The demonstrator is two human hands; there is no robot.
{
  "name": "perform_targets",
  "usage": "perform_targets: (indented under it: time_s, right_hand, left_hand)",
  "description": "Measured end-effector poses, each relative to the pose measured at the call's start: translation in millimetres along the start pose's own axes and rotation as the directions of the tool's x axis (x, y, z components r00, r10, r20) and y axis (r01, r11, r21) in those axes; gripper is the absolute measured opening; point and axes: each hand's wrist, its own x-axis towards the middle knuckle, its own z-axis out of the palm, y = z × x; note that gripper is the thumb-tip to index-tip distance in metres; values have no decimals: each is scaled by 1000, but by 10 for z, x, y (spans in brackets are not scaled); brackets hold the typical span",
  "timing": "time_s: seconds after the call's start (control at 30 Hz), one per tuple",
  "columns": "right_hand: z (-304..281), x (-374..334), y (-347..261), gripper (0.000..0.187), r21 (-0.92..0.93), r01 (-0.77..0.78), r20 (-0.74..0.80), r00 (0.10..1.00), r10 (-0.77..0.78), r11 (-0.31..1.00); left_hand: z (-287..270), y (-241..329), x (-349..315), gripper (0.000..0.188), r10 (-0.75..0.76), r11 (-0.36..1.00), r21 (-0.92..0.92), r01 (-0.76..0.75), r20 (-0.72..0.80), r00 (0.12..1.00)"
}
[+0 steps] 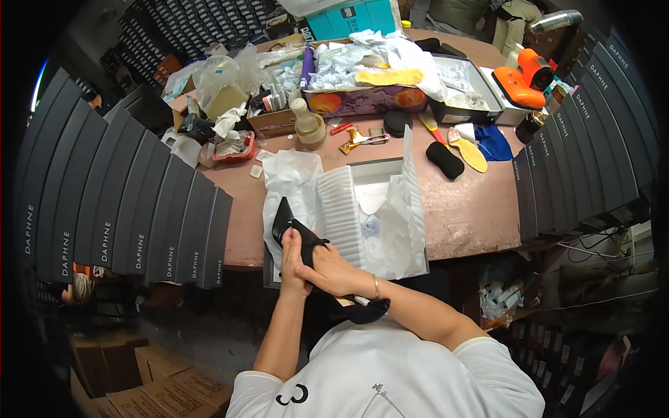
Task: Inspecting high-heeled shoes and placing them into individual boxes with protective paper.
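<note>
Both left hand (291,259) and right hand (334,270) wrap fingers around black pointed footwear (281,218), toward the left of the open box (369,180).

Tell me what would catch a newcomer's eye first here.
Most likely the tall stacks of dark boxes walling in the table at left and right. Next, the bright orange device stands out at the table's far right. Front and centre, a black pointed shoe is in the person's left hand, the right hand close against it, beside an open box with white paper.
</note>
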Motion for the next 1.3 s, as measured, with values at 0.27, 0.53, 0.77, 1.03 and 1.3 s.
perform_targets:
  time_s: [0.27,0.53,0.77,1.03,1.3]
  right_hand:
    - [-417,-274,-106,50,171,201,146,963,-226,965]
    - [-555,-388,-203,30,-390,-184,-54,983,177,902]
    - [-48,-192,247,33,-307,-143,-320,946,39,941]
    - [-337,-476,-94,48,19,-323,88,943,320,946]
    - [-307,-317,60,53,-291,-220,-87,975,203,931]
  left_hand:
    - [-27,14,74,37,-46,999,-3,46,96,994]
    - [130,33,56,38,-91,996,36,86,208,974]
    - [199,-47,-36,31,-42,998,47,34,175,984]
    - [146,50,-48,33,-36,999,40,29,203,978]
    - [308,31,-69,41,-113,993,-2,117,229,967]
